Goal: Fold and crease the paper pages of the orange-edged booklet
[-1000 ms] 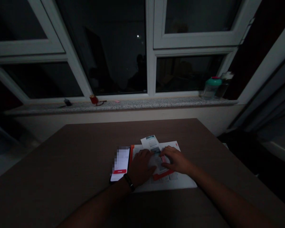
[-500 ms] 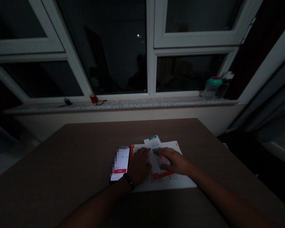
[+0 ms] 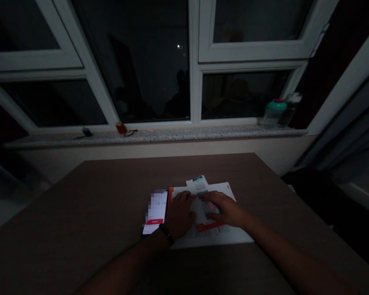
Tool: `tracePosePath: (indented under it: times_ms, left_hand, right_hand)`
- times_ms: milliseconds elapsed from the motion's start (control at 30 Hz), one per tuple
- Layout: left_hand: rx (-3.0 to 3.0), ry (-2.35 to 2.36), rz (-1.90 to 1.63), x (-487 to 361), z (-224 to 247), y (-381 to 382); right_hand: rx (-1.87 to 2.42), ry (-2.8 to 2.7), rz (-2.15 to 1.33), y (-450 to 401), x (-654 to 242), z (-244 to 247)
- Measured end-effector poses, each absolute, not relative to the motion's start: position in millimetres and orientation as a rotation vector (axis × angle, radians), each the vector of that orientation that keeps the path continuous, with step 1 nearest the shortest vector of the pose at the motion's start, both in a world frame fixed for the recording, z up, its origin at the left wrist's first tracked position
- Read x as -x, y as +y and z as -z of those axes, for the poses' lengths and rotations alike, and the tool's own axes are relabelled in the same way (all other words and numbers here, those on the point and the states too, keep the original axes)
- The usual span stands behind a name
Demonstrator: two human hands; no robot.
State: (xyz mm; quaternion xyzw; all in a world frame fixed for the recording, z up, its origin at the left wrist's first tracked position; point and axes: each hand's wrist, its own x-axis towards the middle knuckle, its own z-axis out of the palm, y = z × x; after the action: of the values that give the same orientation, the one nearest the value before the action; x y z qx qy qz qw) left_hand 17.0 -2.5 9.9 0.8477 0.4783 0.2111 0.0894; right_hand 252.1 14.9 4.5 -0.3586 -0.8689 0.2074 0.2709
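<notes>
White printed sheets (image 3: 238, 237) with orange edges lie on the brown table. My left hand (image 3: 181, 213), with a dark band at the wrist, rests palm down on their left part, fingers stretched out. Over the smaller orange-edged sheet (image 3: 206, 226) is my right hand (image 3: 229, 208), its thumb apart from the fingers. A small pink patch (image 3: 211, 205) shows between that thumb and the fingers; I cannot make out what it is. A narrow printed strip (image 3: 199, 184) sticks out beyond both hands. Left of my left hand lies a phone (image 3: 156, 209) with its screen lit.
The brown table (image 3: 89, 205) ends below a speckled stone windowsill (image 3: 184, 134). On the sill stand a teal-lidded bottle (image 3: 274, 114), a clear bottle (image 3: 290, 110), a small red item (image 3: 121, 128) and a small dark item (image 3: 86, 131). Dark windows rise behind.
The digits on the phone screen have changed. Both hands stay in nearly the same place on the sheets, with only a slight shift of the right hand and the small sheet.
</notes>
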Motion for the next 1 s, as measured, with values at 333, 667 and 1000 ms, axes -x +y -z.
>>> tracePosePath:
  times_ms: [333, 667, 1000]
  left_hand:
    - [-2.653, 1.289, -0.542, -20.3, -12.3, -6.8]
    - [-2.737, 1.274, -0.439, -17.1, -14.2, -5.7]
    - [-2.774, 1.15, -0.456, -21.1, -20.0, -5.5]
  right_hand:
    - [0.965, -2.332, -0.53, 12.0, -246.4, -8.5]
    - [1.06, -2.154, -0.476, 16.7, -252.1, -3.6]
    - [1.059, -2.118, -0.468, 17.9, -252.8, 1.0]
